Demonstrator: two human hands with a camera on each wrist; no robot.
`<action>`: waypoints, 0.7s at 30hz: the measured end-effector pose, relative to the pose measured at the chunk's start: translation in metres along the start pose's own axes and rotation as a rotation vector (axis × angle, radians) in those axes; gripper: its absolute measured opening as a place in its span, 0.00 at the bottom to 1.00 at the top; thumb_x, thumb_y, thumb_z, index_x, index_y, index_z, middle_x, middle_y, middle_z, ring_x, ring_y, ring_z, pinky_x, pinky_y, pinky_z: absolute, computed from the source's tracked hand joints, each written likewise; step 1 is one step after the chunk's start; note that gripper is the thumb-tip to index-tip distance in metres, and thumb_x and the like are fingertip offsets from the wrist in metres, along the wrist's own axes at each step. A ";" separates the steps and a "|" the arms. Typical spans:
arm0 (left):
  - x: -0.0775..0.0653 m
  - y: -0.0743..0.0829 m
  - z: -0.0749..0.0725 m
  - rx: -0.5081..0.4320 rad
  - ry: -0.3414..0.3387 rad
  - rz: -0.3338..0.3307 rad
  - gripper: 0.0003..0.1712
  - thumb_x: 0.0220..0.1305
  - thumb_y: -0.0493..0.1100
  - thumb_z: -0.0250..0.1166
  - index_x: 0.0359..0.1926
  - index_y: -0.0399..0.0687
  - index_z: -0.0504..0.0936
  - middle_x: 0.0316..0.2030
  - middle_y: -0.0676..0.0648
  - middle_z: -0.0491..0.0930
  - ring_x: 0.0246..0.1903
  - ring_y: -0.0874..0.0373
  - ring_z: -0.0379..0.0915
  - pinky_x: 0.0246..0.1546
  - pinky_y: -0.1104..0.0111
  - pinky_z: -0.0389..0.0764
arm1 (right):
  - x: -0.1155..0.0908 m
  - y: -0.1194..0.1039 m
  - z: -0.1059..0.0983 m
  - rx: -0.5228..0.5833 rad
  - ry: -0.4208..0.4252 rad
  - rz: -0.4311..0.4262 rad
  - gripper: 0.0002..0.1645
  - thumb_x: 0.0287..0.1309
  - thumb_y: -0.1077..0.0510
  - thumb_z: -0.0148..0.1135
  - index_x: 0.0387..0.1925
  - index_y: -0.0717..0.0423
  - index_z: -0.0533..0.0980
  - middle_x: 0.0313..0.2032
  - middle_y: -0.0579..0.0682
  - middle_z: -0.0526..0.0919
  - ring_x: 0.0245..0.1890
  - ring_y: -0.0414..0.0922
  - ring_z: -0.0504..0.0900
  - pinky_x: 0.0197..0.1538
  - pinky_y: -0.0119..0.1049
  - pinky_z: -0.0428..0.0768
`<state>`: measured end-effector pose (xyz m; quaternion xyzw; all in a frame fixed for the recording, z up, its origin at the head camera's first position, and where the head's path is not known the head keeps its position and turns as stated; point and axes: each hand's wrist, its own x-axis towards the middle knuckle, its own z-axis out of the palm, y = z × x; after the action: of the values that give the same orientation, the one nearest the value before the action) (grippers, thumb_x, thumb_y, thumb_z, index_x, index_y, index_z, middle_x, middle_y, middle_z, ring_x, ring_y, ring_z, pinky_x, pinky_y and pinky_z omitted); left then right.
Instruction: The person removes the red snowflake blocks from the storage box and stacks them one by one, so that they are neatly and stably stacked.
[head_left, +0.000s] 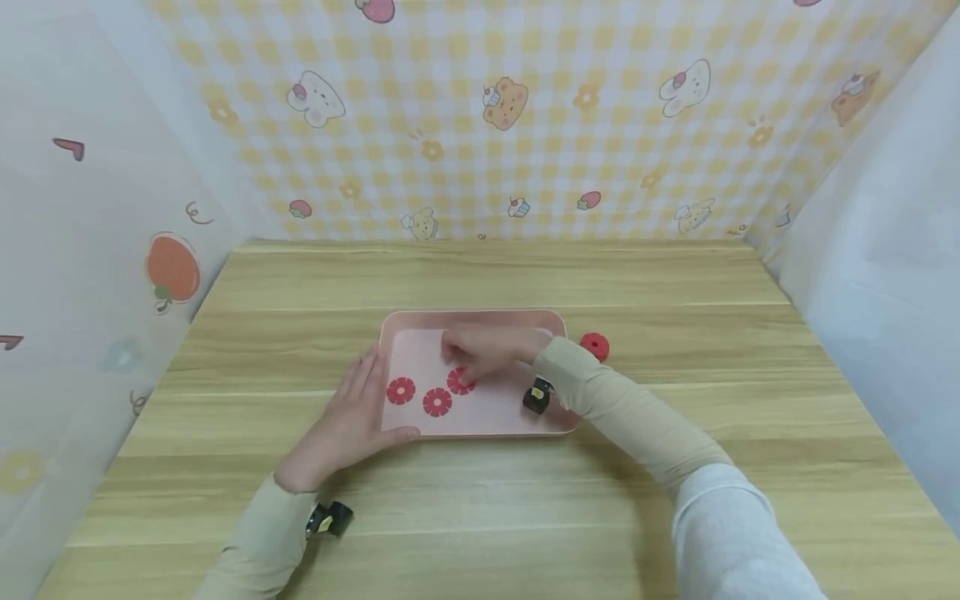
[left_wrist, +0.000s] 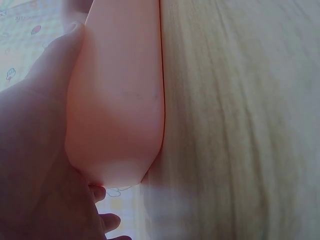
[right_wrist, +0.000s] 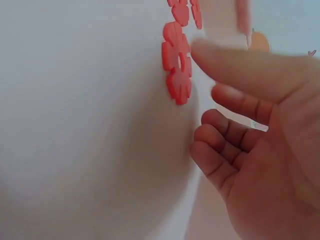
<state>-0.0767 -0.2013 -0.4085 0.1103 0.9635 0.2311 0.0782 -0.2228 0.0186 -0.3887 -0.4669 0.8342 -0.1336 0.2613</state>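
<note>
Three red notched plastic discs, each with a round hole in the middle, lie inside a pink tray (head_left: pixel 517 417): a left disc (head_left: pixel 401 381), a middle disc (head_left: pixel 437 413) and a right disc (head_left: pixel 454 387). My right hand (head_left: pixel 491 348) is over the tray. In the right wrist view its thumb tip (right_wrist: pixel 202 50) is right at the edge of the nearest disc (right_wrist: pixel 172 85), and the other fingers are loosely curled with nothing in them. My left hand (head_left: pixel 351 417) rests against the tray's front left corner, fingers straight along the left side, thumb along the front rim.
Outside the tray, just beyond its right side, more red notched discs (head_left: pixel 595 345) sit together, partly behind my right sleeve. The wooden table (head_left: pixel 480 525) meets a patterned cloth (head_left: pixel 450 167) at the back. Small black wrist cameras (head_left: pixel 536 397) are strapped to both wrists.
</note>
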 end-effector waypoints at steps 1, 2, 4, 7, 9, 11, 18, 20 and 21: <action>0.000 0.000 0.000 0.001 -0.001 0.001 0.72 0.45 0.70 0.69 0.74 0.37 0.38 0.75 0.35 0.38 0.73 0.38 0.33 0.70 0.42 0.46 | -0.002 0.000 0.000 -0.021 -0.009 -0.008 0.20 0.52 0.52 0.71 0.43 0.48 0.72 0.36 0.42 0.74 0.39 0.39 0.72 0.45 0.28 0.74; 0.000 0.000 0.000 0.001 -0.001 0.002 0.72 0.45 0.69 0.69 0.74 0.37 0.38 0.75 0.35 0.38 0.73 0.38 0.33 0.70 0.42 0.46 | -0.003 0.000 0.000 -0.037 -0.019 -0.015 0.21 0.50 0.51 0.72 0.43 0.48 0.72 0.37 0.42 0.74 0.39 0.39 0.72 0.45 0.28 0.74; 0.000 0.001 0.000 -0.002 -0.002 0.000 0.72 0.45 0.69 0.70 0.74 0.38 0.37 0.75 0.35 0.38 0.73 0.38 0.33 0.70 0.41 0.46 | -0.006 0.000 0.002 -0.072 -0.028 -0.025 0.22 0.48 0.51 0.73 0.44 0.47 0.73 0.37 0.41 0.73 0.39 0.39 0.72 0.45 0.28 0.74; 0.001 0.001 0.000 -0.002 -0.005 0.002 0.71 0.46 0.68 0.70 0.74 0.37 0.37 0.75 0.35 0.37 0.73 0.37 0.32 0.69 0.41 0.46 | -0.009 -0.002 0.004 -0.097 -0.025 -0.038 0.23 0.47 0.51 0.74 0.44 0.48 0.74 0.37 0.42 0.73 0.38 0.39 0.71 0.44 0.27 0.74; 0.001 0.001 0.000 -0.003 -0.008 0.001 0.71 0.46 0.68 0.70 0.74 0.37 0.37 0.75 0.35 0.37 0.73 0.37 0.32 0.69 0.41 0.46 | -0.010 -0.003 0.006 -0.097 -0.018 -0.038 0.22 0.47 0.52 0.74 0.44 0.48 0.75 0.37 0.42 0.73 0.38 0.39 0.71 0.44 0.27 0.74; 0.001 0.001 0.000 -0.001 -0.010 0.003 0.71 0.46 0.68 0.70 0.74 0.37 0.38 0.74 0.35 0.37 0.73 0.37 0.32 0.69 0.41 0.46 | -0.010 -0.004 0.007 -0.091 -0.007 -0.040 0.21 0.48 0.54 0.73 0.43 0.49 0.75 0.37 0.42 0.73 0.37 0.39 0.72 0.43 0.27 0.74; 0.001 0.002 -0.001 0.001 -0.011 0.005 0.70 0.47 0.67 0.70 0.74 0.35 0.38 0.74 0.34 0.37 0.73 0.37 0.33 0.70 0.41 0.46 | -0.008 -0.008 0.013 -0.057 0.005 -0.052 0.16 0.50 0.58 0.70 0.41 0.51 0.75 0.36 0.43 0.74 0.37 0.39 0.73 0.42 0.25 0.75; 0.001 0.002 -0.001 0.002 -0.009 0.004 0.70 0.47 0.67 0.70 0.74 0.35 0.39 0.74 0.34 0.37 0.73 0.36 0.32 0.69 0.41 0.47 | -0.009 -0.009 0.014 -0.053 0.005 -0.055 0.17 0.50 0.59 0.70 0.42 0.52 0.75 0.37 0.43 0.74 0.37 0.39 0.73 0.43 0.25 0.75; 0.000 0.002 -0.001 0.003 -0.008 0.003 0.70 0.47 0.67 0.70 0.74 0.34 0.39 0.74 0.34 0.37 0.73 0.36 0.33 0.69 0.41 0.47 | -0.009 -0.009 0.014 -0.049 0.004 -0.053 0.17 0.50 0.59 0.70 0.43 0.52 0.75 0.37 0.43 0.74 0.38 0.39 0.72 0.43 0.25 0.74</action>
<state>-0.0770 -0.1999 -0.4067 0.1128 0.9634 0.2291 0.0814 -0.2048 0.0215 -0.3930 -0.4950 0.8251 -0.1209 0.2442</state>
